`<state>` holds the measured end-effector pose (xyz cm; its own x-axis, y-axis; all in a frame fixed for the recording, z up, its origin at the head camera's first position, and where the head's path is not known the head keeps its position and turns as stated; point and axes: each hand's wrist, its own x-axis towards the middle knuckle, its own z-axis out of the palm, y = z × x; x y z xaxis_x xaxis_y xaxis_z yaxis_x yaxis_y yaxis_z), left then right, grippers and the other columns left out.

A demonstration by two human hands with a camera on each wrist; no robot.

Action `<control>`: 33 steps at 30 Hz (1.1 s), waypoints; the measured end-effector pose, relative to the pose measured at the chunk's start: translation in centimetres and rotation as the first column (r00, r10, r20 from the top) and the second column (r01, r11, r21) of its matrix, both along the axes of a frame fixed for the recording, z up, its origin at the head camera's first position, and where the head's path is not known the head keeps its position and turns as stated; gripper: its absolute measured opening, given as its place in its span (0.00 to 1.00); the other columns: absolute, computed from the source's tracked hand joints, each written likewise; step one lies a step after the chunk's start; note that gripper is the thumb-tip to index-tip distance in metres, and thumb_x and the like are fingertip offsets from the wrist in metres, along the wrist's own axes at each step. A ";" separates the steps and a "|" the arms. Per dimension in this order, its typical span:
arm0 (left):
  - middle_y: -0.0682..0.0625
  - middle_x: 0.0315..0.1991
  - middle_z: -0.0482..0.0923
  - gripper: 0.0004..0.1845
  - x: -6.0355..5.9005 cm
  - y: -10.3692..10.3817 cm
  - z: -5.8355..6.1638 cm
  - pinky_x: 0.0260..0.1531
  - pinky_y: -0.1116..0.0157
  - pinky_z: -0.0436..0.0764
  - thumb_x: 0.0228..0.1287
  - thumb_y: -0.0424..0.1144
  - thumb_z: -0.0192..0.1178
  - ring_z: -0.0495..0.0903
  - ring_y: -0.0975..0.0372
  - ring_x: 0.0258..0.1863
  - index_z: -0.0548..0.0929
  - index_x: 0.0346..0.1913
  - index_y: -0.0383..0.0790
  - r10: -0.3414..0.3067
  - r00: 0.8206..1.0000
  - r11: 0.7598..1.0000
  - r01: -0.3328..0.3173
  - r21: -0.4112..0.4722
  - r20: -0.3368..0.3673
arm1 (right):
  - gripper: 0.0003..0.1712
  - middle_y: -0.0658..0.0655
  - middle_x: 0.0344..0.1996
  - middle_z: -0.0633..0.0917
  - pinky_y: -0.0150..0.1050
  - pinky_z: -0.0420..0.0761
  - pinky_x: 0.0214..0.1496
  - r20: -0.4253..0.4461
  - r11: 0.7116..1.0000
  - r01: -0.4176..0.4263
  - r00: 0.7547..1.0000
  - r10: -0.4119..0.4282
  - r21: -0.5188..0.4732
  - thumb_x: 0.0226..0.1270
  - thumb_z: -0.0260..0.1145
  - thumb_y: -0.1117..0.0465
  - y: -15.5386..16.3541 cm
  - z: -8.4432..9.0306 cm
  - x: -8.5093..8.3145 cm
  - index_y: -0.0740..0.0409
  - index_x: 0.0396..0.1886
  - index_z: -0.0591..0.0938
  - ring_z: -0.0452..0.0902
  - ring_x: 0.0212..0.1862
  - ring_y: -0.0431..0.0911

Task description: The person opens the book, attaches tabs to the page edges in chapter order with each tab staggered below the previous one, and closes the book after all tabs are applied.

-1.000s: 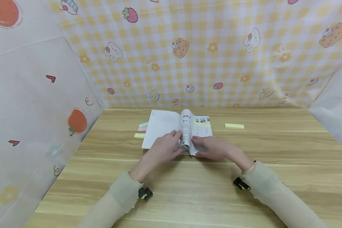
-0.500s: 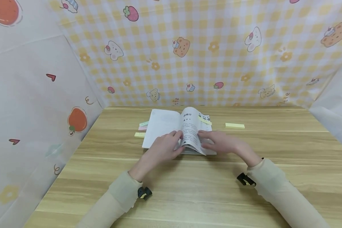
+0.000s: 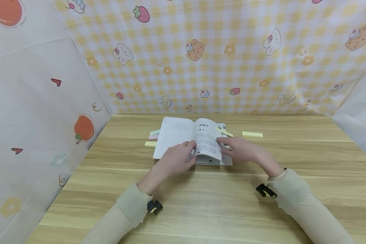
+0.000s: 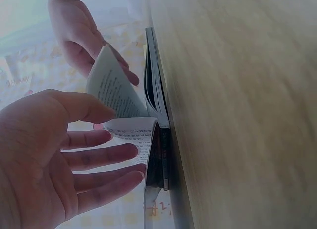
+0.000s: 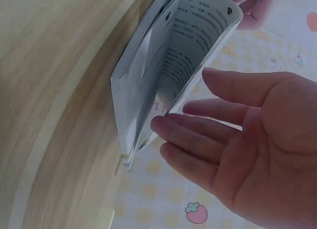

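Book opened; raised leaf not yet flat | left hand loose, fingers spread, 8 o'clock | right hand fingers extended by leaf's edge, 3 o'clock

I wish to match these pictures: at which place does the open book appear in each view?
Head: the open book lies near the centre, slightly below the middle.
Left wrist: just left of centre, seen from its edge.
Right wrist: upper centre, cut by the top edge.
Shared landmark: the wooden table, below in head, right side in left wrist, left side in right wrist.
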<state>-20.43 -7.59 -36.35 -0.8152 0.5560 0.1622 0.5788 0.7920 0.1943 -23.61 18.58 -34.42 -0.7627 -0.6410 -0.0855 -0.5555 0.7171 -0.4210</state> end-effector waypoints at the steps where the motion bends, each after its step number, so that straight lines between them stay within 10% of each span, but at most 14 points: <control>1: 0.51 0.35 0.76 0.12 0.0 0.0 0.0 0.24 0.62 0.76 0.69 0.40 0.62 0.74 0.60 0.28 0.75 0.51 0.40 0.002 1.000 1.000 -0.002 -0.004 0.005 | 0.30 0.71 0.66 0.74 0.59 0.71 0.66 0.005 1.000 0.013 1.000 -0.013 0.001 0.77 0.59 0.61 0.1 0.0 0.0 0.71 0.72 0.67 0.73 0.65 0.63; 8: 0.53 0.33 0.75 0.13 0.1 0.0 0.2 0.24 0.63 0.75 0.69 0.39 0.61 0.74 0.60 0.29 0.74 0.52 0.41 0.015 0.999 1.000 -0.016 0.011 0.044 | 0.31 0.74 0.62 0.77 0.59 0.75 0.62 -0.011 0.998 0.055 0.998 -0.055 -0.020 0.76 0.60 0.58 0.4 0.1 -0.2 0.73 0.70 0.68 0.77 0.60 0.64; 15: 0.53 0.33 0.75 0.14 0.1 -0.1 0.2 0.24 0.63 0.74 0.68 0.38 0.59 0.74 0.60 0.29 0.73 0.54 0.41 0.021 0.998 0.999 -0.022 0.025 0.054 | 0.12 0.71 0.49 0.85 0.58 0.80 0.56 -0.041 0.997 0.016 0.999 -0.019 -0.071 0.76 0.59 0.59 0.1 0.1 -0.3 0.65 0.43 0.81 0.83 0.52 0.62; 33: 0.48 0.43 0.77 0.16 0.0 0.0 0.0 0.25 0.63 0.77 0.68 0.37 0.60 0.75 0.60 0.33 0.73 0.55 0.39 0.000 0.999 0.999 -0.001 0.034 0.037 | 0.28 0.60 0.63 0.80 0.55 0.78 0.61 -0.066 0.948 0.055 0.995 -0.080 -0.314 0.78 0.61 0.54 -1.6 0.7 0.9 0.59 0.72 0.71 0.81 0.59 0.55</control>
<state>-20.39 -7.59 -36.33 -0.8214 0.5501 0.1505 0.5702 0.7851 0.2421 -22.75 16.98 -33.72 -0.8014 -0.5732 0.1709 -0.5499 0.5937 -0.5874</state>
